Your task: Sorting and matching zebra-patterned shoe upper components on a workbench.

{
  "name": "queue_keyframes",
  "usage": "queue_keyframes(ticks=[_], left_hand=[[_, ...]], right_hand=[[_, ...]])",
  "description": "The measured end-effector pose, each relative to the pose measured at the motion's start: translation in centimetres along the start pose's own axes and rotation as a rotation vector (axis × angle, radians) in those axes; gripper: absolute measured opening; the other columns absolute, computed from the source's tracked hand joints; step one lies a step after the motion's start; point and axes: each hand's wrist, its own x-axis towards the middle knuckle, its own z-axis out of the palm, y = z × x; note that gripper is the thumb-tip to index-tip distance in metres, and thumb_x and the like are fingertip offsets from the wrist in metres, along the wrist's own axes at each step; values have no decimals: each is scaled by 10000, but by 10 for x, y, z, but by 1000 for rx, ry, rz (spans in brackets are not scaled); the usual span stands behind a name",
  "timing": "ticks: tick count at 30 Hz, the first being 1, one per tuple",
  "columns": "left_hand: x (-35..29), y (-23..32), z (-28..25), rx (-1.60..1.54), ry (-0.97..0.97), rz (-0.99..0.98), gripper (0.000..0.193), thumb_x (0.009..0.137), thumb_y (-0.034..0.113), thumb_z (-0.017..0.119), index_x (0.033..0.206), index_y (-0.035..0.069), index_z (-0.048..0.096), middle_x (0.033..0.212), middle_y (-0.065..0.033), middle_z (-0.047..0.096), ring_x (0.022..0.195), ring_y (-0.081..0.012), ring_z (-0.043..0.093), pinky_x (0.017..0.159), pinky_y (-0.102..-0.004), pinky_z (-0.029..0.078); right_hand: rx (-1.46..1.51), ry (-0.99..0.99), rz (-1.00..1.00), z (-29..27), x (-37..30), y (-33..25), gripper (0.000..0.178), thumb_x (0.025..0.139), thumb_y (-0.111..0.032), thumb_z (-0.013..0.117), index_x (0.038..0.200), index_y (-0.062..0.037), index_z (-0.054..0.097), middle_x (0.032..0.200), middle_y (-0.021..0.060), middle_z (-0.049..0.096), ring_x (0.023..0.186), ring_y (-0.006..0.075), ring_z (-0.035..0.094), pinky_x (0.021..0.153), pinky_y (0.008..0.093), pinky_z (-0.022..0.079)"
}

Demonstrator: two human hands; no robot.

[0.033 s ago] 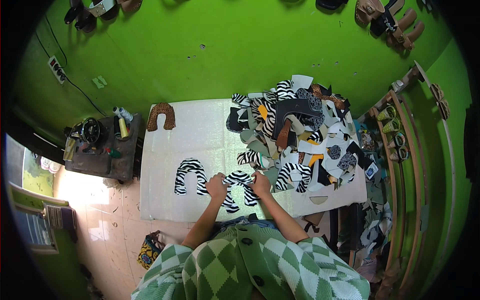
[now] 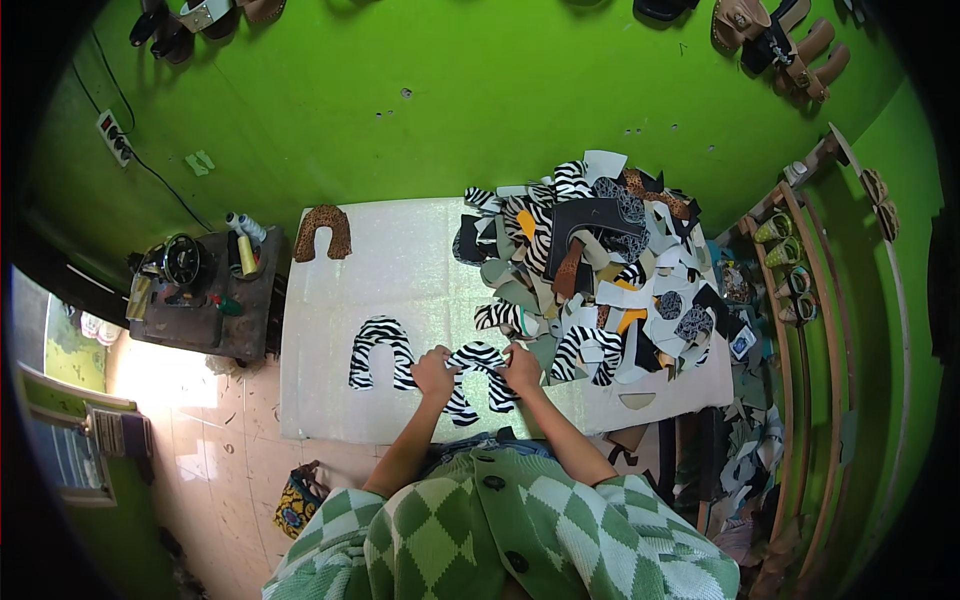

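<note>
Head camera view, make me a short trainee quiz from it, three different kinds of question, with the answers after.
1. True or false: the leopard-print arch lies on the right half of the table.
2. Which lies beyond and to the right of the right hand? A) a hammer B) the scrap pile C) a paint can
3. Fill in: the left hand and right hand both touch a curved piece with a ____ print.

Key: 1 false, it lies at the far left corner; 2 B; 3 zebra.

It's a shoe workshop, with sandals (image 2: 738, 24) on the wall (image 2: 450, 125) and scraps (image 2: 585, 225) at the tabletop's (image 2: 400, 255) far right corner.
</note>
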Motion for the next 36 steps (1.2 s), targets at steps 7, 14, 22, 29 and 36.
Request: queue_keyframes(ticks=[7, 14, 22, 29, 36], left_hand=[[9, -11, 4, -187, -98, -46, 335, 614, 212, 806, 887, 103, 646, 842, -41, 678, 785, -213, 645, 665, -333, 464], [30, -65, 13, -628, -204, -54, 232, 703, 224, 758, 841, 61, 666, 748, -51, 661, 696, -135, 621, 650, -259, 473], [61, -117, -42, -726, -31, -46, 154, 750, 140, 715, 865, 42, 685, 766, -56, 677, 690, -106, 623, 640, -226, 469], [80, -164, -82, -588, 144, -123, 193, 720, 137, 740, 867, 43, 657, 771, -64, 675, 691, -137, 638, 641, -249, 492], [91, -185, -89, -428, 147, -110, 212, 725, 187, 734, 877, 63, 653, 789, -64, 674, 698, -181, 644, 637, -298, 492]], right_hand=[[177, 18, -61, 9, 5, 19, 365, 602, -153, 819, 894, -55, 625, 702, 66, 633, 633, 189, 610, 614, 308, 484], [618, -255, 60, 7, 13, -1, 205, 773, -152, 723, 891, 9, 674, 680, -8, 611, 534, 48, 494, 465, 207, 393], [779, -393, 107, 40, 25, -79, 143, 804, -116, 680, 892, -4, 666, 655, 0, 594, 512, 62, 517, 432, 198, 428], [556, -140, -223, 109, 34, -127, 82, 759, -89, 676, 794, -15, 671, 606, 17, 611, 512, 70, 537, 488, 228, 427], [356, 78, -183, 137, 32, -155, 150, 692, -128, 741, 745, -27, 645, 602, 63, 594, 543, 155, 561, 555, 277, 456]])
